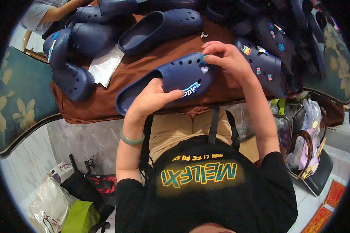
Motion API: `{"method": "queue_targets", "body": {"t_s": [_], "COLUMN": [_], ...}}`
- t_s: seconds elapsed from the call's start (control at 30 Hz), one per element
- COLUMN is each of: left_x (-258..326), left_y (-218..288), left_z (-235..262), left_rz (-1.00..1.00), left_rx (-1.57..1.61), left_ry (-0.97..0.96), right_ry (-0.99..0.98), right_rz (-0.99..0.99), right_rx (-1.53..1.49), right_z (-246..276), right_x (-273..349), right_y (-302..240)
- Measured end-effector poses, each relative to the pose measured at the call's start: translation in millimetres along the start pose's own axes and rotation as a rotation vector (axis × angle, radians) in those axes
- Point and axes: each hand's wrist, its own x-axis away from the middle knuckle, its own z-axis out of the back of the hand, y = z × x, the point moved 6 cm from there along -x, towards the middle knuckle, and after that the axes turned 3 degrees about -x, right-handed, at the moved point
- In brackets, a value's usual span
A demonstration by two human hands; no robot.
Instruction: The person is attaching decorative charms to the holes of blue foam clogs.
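Note:
A navy clog (pixel 179 74) lies on the brown cloth with its toe to the right. My left hand (pixel 153 97) grips it, fingers inside the opening and thumb on the upper beside a blue banner-shaped charm (pixel 193 88). A pale heart charm (pixel 204 70) sits near the toe. At the holes just above the heart, my right hand (pixel 228 58) pinches a small blue charm (pixel 202 58); whether it is seated in a hole I cannot tell. Beyond the toe, a small white charm (pixel 203 35) rests on the cloth.
Another navy clog (pixel 163 29) lies just behind. Decorated clogs (pixel 260 66) stand at right, and more are piled at left beside a white plastic sheet (pixel 106 65). Another person's arm (pixel 64 11) reaches in at the far left. Bags (pixel 52 202) stand on the floor.

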Motion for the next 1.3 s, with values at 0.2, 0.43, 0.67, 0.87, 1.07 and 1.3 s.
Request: {"method": "queue_targets", "body": {"t_s": [0.2,0.43,0.67,0.87,1.07,1.3], "left_x": [-4.2,-4.7,-1.1,2.5,3.8,-1.6], "left_y": [-8.4,-12.1,-2.6,4.7,1.9,-3.5], "left_z": [1.8,1.0,1.4,1.0,-0.3,1.1], "left_rz": [0.038,0.015,0.096,0.025,-0.028,-0.047], "left_rx": [-0.009,0.077,-0.03,-0.063,0.018,-0.027], "left_ry": [0.004,-0.033,0.004,0.021,0.005,-0.037], "right_ry": [-0.333,-0.488,-0.41,-0.356,-0.299,-0.122], "right_rz": [-0.102,-0.171,-0.226,-0.125,-0.007,0.532], "right_rx": [0.172,0.579,0.4,0.161,0.08,0.908], "right_z": [-11.0,-29.8,-21.5,-11.3,-9.2,-25.9], "right_x": [-30.1,-51.0,-47.7,-28.6,-17.8,-3.9], "right_y": [4.9,-15.9,8.3,4.8,-17.5,-32.9]}}
